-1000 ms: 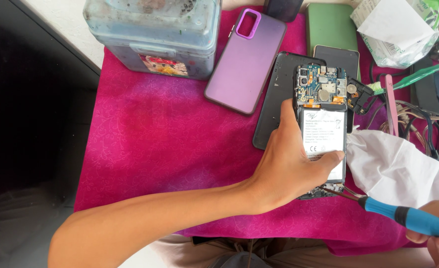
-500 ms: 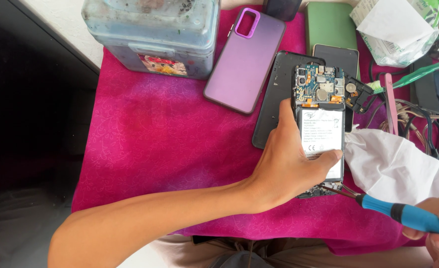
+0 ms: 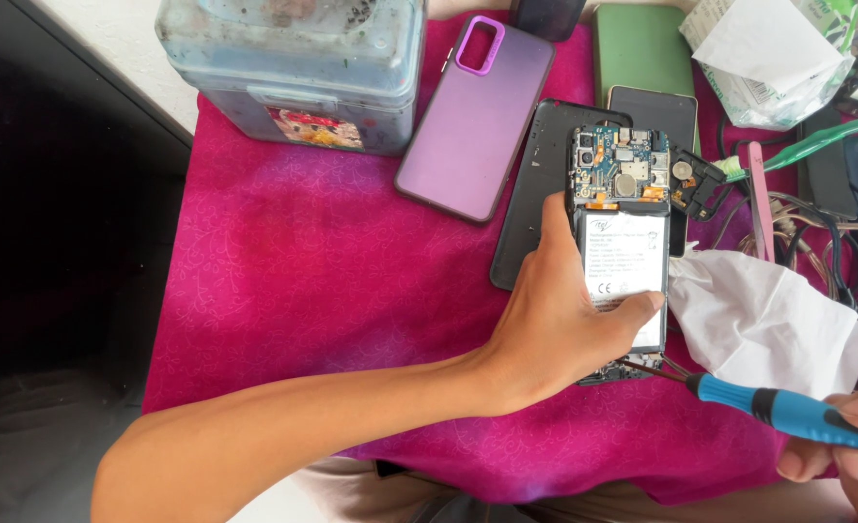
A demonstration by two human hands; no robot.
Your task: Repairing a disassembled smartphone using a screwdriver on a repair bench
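1. Opened phone (image 3: 621, 242) lying face down on the magenta cloth (image 3: 332, 281), back cover off, battery and circuit board (image 3: 621, 165) laid bare.
2. Left hand (image 3: 555, 320) clamped over the phone's lower half: thumb up along its left edge, fingertips curled onto the white battery (image 3: 627, 257), pinning it flat.
3. Right hand (image 3: 850, 441) at the lower right of the phone, fingers closed round a blue-handled screwdriver (image 3: 787, 415); thin tip aimed at the phone's bottom edge, contact there too small to tell.
4. Black back cover (image 3: 535, 203) tucked partly under the phone, jutting out to its left; purple case (image 3: 474, 121) further left and up.
5. White tissue (image 3: 768, 324) just right of the phone; tangled wires (image 3: 816, 232) beyond it.
6. Blue-grey plastic box (image 3: 293, 68) well up and left of the phone; green phone (image 3: 642, 48) above it.
7. Judged stage: opening done, battery seated, lower board under work; reassembly and cover all left.
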